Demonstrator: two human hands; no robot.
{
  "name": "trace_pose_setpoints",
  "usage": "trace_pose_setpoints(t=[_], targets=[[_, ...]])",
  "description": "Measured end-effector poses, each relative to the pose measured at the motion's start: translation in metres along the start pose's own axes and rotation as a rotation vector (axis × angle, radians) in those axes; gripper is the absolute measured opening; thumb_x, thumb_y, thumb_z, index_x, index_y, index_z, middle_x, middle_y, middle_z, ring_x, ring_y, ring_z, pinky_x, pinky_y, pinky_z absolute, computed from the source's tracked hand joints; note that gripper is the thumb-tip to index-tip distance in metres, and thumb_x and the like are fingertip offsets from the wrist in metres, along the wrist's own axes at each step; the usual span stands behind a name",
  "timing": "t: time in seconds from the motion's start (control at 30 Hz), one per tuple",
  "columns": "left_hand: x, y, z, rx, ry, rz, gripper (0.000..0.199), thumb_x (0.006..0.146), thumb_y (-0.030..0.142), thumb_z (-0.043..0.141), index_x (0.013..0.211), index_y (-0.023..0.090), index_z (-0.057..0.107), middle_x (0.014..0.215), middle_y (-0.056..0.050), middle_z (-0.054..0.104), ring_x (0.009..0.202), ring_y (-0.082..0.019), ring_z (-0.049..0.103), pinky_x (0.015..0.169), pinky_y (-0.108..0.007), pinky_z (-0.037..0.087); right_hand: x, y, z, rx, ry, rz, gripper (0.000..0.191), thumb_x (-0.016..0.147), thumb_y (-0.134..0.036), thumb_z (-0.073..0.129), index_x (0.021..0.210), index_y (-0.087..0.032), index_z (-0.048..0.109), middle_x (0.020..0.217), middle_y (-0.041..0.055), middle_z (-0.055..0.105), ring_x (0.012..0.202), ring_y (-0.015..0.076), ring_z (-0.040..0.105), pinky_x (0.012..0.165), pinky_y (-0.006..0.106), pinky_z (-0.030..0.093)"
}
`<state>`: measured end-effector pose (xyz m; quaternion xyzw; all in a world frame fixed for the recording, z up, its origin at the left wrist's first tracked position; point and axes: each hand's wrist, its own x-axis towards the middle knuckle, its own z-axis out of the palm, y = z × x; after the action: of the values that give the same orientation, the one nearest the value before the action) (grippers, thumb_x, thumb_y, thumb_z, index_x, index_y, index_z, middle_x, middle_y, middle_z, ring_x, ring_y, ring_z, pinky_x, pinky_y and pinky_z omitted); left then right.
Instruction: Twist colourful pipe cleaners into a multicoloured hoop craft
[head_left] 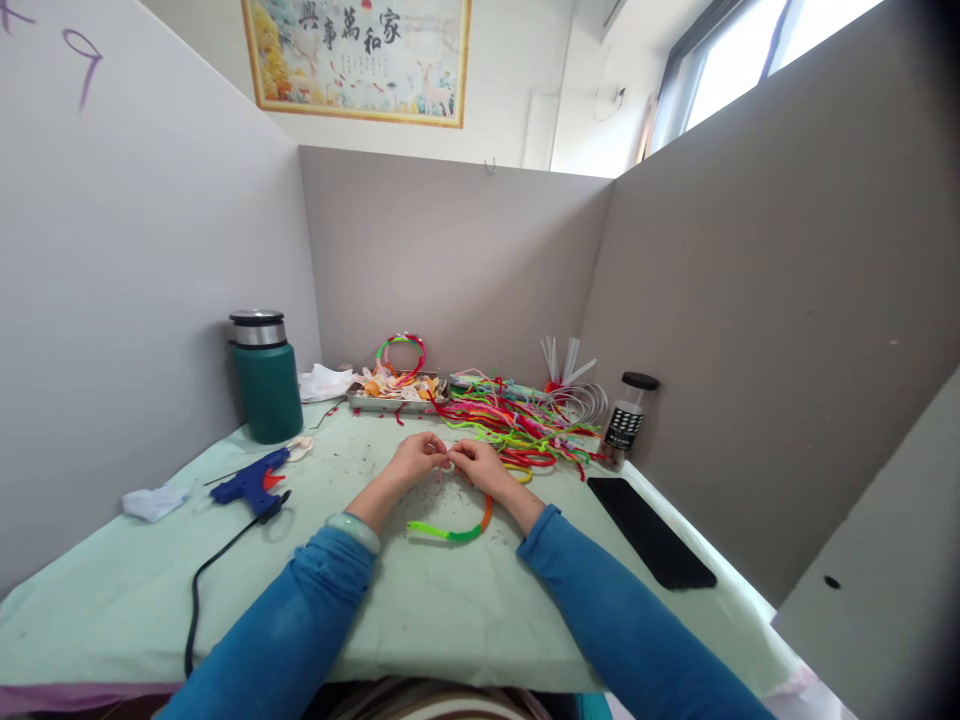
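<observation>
My left hand [421, 459] and my right hand [481, 466] meet over the middle of the table, fingertips pinched together. Between them is a thin curved band [466, 535], wrapped in fuzzy pipe cleaner. Its free end is bright green, then darker green, then orange where it passes beneath my right hand. A whitish part of it shows under the fingertips. My left fingers pinch a small reddish-pink strand that looks like a pipe cleaner; the fingers hide most of it. Just beyond my right hand lies a heap of coloured pipe cleaners [517, 415].
A blue glue gun [251, 484] with a black cord lies left, near a green flask [266, 385]. At the back are a metal tray [397, 405] of small pieces, a finished-looking coloured hoop [402, 340] and white glue sticks [570, 358]. A jar [626, 425] and black phone [651, 532] are right.
</observation>
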<state>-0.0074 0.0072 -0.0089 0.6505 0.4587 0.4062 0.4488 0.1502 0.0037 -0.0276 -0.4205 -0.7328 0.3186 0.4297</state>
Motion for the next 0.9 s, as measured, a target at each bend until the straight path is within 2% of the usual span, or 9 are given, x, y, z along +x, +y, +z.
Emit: trace_pose_setpoints(t=[0.23,0.4,0.53,0.73,0.9], targets=[[0.007,-0.013,0.000,0.188,0.035,0.078,0.017,0.068,0.024,0.064,0.079,0.016,0.055,0.061,0.000,0.065,0.047,-0.010,0.054,0.049,-0.020,0.038,0.001,0.000,0.000,-0.011,0.004,0.005,0.016,0.080,-0.029,0.055,0.070,-0.017,0.060,0.056,-0.0027,0.051,0.054,0.0106,0.044,0.052,0.021,0.033],[0.001,-0.008,0.001,0.311,0.055,0.093,0.013,0.074,0.022,0.058,0.086,0.017,0.055,0.062,0.002,0.062,0.041,-0.007,0.047,0.044,-0.019,0.034,0.001,0.000,0.001,-0.013,0.002,0.001,0.017,0.080,-0.028,0.054,0.069,-0.017,0.060,0.057,-0.0024,0.052,0.054,0.0106,0.045,0.053,0.021,0.033],[-0.005,-0.003,0.000,0.452,0.066,0.132,0.013,0.074,0.020,0.057,0.087,0.018,0.058,0.056,0.003,0.059,0.045,-0.008,0.052,0.047,-0.018,0.035,0.001,0.000,0.001,-0.034,0.007,-0.002,0.018,0.080,-0.029,0.053,0.067,-0.017,0.058,0.057,-0.0024,0.052,0.054,0.0107,0.045,0.052,0.021,0.033],[-0.005,0.001,0.001,0.464,0.080,0.036,0.013,0.074,0.023,0.059,0.084,0.016,0.062,0.052,0.001,0.060,0.046,-0.011,0.055,0.050,-0.020,0.038,0.001,-0.001,0.000,-0.057,0.024,0.013,0.017,0.079,-0.027,0.053,0.067,-0.017,0.059,0.055,-0.0025,0.052,0.055,0.0111,0.046,0.054,0.022,0.034],[-0.006,0.004,-0.001,0.507,0.066,0.050,0.017,0.074,0.031,0.060,0.078,0.016,0.067,0.047,0.000,0.059,0.045,-0.012,0.053,0.052,-0.021,0.038,0.001,0.000,0.000,-0.055,0.027,0.023,0.017,0.078,-0.027,0.053,0.065,-0.017,0.058,0.053,-0.0028,0.051,0.054,0.0108,0.045,0.053,0.022,0.034]])
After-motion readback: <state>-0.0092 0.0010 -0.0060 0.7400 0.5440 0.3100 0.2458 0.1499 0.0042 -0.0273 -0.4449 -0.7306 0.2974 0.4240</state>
